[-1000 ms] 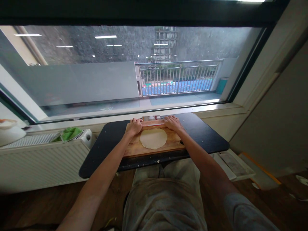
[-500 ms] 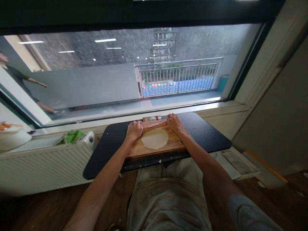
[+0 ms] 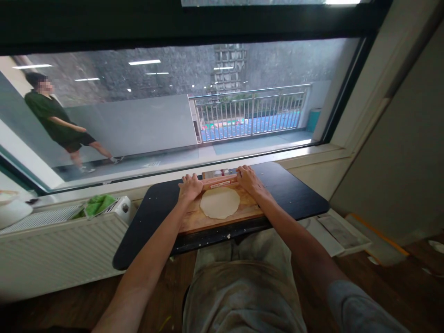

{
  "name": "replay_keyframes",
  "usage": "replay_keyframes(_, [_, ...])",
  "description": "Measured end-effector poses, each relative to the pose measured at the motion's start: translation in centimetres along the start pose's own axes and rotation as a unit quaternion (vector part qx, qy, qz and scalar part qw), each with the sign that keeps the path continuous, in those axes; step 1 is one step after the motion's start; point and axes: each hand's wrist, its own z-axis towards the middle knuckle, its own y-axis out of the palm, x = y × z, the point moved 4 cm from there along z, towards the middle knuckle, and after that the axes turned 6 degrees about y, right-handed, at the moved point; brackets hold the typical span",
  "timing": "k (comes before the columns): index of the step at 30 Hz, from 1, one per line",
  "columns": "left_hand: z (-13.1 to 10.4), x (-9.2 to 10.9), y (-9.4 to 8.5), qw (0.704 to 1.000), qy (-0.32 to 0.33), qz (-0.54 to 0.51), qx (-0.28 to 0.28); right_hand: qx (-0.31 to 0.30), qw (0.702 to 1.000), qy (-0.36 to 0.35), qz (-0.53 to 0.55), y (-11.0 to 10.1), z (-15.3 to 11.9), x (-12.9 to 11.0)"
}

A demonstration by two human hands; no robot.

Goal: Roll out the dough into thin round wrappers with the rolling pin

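A wooden rolling pin (image 3: 219, 182) with a printed label lies crosswise at the far side of a flat round sheet of dough (image 3: 219, 203). My left hand (image 3: 191, 186) is closed over its left end, and my right hand (image 3: 247, 177) curls over the right end. Beneath the dough is a wooden cutting board (image 3: 197, 225), which rests on a black table (image 3: 287, 194). Bits of dough or flour speckle the table's near edge.
Behind the table runs a window sill (image 3: 166, 172) below a large window. A radiator (image 3: 69, 252) with a green cloth (image 3: 97, 205) on it stands at left. Beyond the glass, a person (image 3: 57, 115) walks. A white drawer-like box (image 3: 343, 231) is at right.
The rolling pin has turned, so its label shows more fully, and both hands remain on it. Outside the window, the person has walked further into view from the left. The camera view has shifted slightly.
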Motion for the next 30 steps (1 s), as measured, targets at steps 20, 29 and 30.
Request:
replay_keyframes(20, [-4.8, 2.8, -0.8, 0.99, 0.131, 0.041, 0.037, 0.003, 1.0, 0.003, -0.002, -0.2, 0.0, 0.2])
replay_keyframes(29, [-2.3, 5.9, 0.6, 0.991, 0.132, 0.02, 0.021, -0.033, 0.999, 0.021, -0.009, -1.5, -0.8, -0.8])
replay_keyframes(30, [-2.1, 6.0, 0.7, 0.991, 0.132, 0.015, 0.017, -0.033, 0.999, 0.022, -0.008, -1.7, -0.8, -0.9])
